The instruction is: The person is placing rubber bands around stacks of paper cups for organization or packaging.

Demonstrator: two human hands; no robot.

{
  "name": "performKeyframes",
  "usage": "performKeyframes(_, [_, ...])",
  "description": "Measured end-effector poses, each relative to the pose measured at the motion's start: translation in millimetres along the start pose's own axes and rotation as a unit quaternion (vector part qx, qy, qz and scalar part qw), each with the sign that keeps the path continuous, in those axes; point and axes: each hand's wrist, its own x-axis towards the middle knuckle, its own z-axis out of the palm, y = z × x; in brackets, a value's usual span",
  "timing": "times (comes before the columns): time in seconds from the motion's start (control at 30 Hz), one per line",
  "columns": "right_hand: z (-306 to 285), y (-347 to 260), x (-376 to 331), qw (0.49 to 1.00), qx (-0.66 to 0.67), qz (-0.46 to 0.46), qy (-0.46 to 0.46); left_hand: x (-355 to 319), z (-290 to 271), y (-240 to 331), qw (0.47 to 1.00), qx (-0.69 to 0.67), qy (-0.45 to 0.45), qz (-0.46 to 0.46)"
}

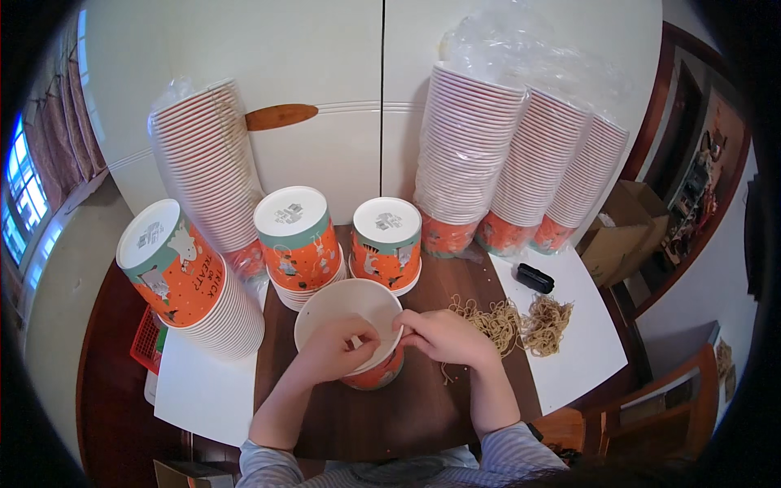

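Observation:
An orange paper bucket (325,313) with a white inside stands upright on the brown tabletop in front of me. My left hand (346,350) reaches over its near left rim, fingers curled together inside the opening. Whatever those fingers hold, if anything, is hidden. On the right side, my right hand (443,335) pinches the bucket's rim between thumb and fingers. Just beyond that hand lie a loose bundle of tan cords (492,321) and a second cord bundle (547,325).
Upside-down bucket stacks stand at the left (191,276), behind centre (301,252) and right of it (386,244). Tall plastic-wrapped stacks rise at back left (207,163) and back right (472,154). A black case (534,278) lies near the cords. Cardboard box (622,232) sits beyond.

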Motion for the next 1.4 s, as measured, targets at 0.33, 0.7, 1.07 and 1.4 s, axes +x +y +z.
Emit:
performKeyframes(0.33, [-21.2,4.8,-8.9,0.997,0.063,0.036,-0.016,9.8,-0.1,-18.3,0.84,-0.536,-0.089,0.014])
performKeyframes(0.7, [-27.6,-10.2,-15.9,0.947,0.318,0.012,0.051,13.9,30.3,-15.8,0.933,-0.348,-0.07,-0.062])
performKeyframes(1.07, [-32.4,10.4,-19.5,0.677,0.652,-0.058,0.336,11.4,5.0,-13.9,0.934,-0.343,0.029,-0.096])
performKeyframes(1.4, [-19.1,-8.6,-18.0,0.773,0.508,-0.159,0.344,6.9,36.2,-12.3,0.972,-0.215,-0.085,0.044])
